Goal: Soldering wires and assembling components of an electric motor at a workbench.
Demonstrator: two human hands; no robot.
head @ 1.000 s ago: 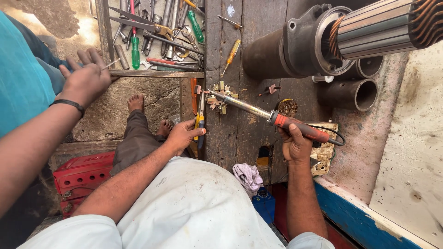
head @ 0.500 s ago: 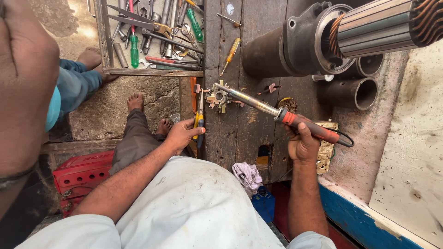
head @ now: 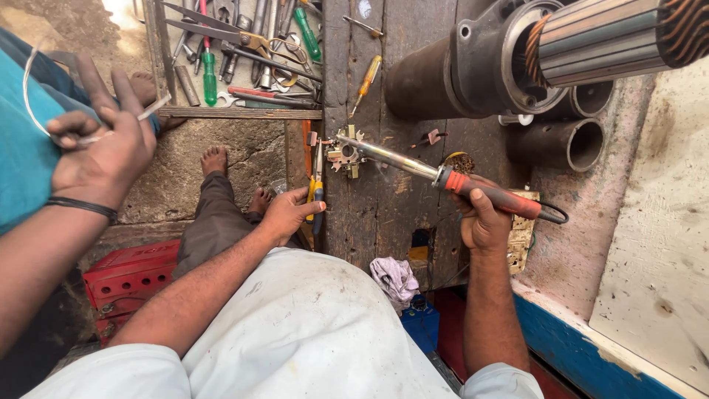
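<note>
Soldering iron (head: pixel 443 177) is the long tool held over the dark wooden worktop (head: pixel 377 214). Going from the left: a co-worker's hand (head: pixel 100 148) at the left edge pinches a thin white wire (head: pixel 33 81). It belongs to somebody else. Next comes the person's left hand (head: pixel 284 214), at the left edge of the worktop. Its fingers are closed on pliers with yellow handles (head: pixel 316 185). Then comes a small metal part (head: pixel 345 154), and the iron's tip touches it or sits just above it; I cannot tell which. The iron's long line runs from that tip, up and left, down to its red handle (head: pixel 495 196) on the right. The right hand (head: pixel 480 222) is wrapped tight around that handle.

It looks stiff and fairly light. The shiny metal end is likely hot, so the red handle is the safe place to hold it. A big motor (head: pixel 517 59) lies at the far right corner.
</note>
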